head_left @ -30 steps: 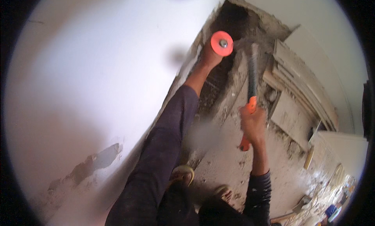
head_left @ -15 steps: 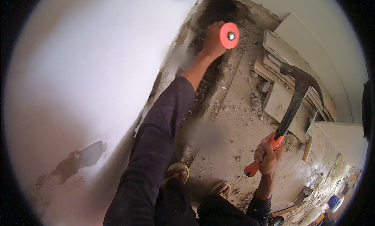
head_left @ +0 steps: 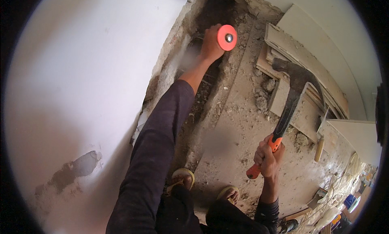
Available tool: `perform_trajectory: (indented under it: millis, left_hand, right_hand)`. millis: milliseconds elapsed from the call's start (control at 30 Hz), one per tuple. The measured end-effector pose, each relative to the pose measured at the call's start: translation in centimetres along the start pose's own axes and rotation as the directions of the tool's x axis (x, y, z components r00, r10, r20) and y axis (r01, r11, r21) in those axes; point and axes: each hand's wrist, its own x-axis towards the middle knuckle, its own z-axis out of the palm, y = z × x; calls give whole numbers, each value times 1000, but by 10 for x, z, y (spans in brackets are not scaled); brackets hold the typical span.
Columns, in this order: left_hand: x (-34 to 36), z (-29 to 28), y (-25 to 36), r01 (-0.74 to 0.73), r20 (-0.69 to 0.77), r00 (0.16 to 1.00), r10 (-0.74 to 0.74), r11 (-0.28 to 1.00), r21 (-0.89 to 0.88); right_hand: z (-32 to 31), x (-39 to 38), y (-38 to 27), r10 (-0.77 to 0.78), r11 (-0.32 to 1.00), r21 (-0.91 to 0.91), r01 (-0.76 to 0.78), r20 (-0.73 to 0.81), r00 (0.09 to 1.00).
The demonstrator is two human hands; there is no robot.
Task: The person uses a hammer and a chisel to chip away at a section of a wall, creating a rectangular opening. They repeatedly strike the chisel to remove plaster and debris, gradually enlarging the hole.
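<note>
My left hand [head_left: 209,45] is closed round a chisel, seen end-on, with a red round hand guard [head_left: 223,31] and a metal striking cap. It is over a dark broken trench [head_left: 207,82] along the white wall [head_left: 73,72]. My right hand [head_left: 267,156] grips the orange-and-black handle of a claw hammer [head_left: 296,78], whose metal head is raised to the right of the chisel, apart from it. Where the chisel's tip rests is hidden.
Dusty floor [head_left: 239,124] with rubble [head_left: 263,100] lies beside the trench. Stacked pale boards [head_left: 291,43] line the right wall. A wooden-handled tool [head_left: 319,149], cables [head_left: 336,193] and clutter sit lower right. My sandalled feet [head_left: 182,181] stand at the bottom.
A second ago the hammer was blurred close by the chisel; it swung back to the right by half a second ago and stays there. The whole view has shifted slightly.
</note>
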Motion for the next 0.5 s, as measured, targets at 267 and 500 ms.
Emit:
perform_trajectory:
  millis: [267, 500]
  left_hand:
    - [8, -9, -25, 92, 95, 991, -96, 995, 49]
    - [19, 10, 4, 57, 106, 993, -43, 989, -134]
  right_hand:
    - [47, 50, -36, -308, 805, 472, 359, -183, 934]
    - [77, 120, 19, 35, 940, -341, -30, 7, 999]
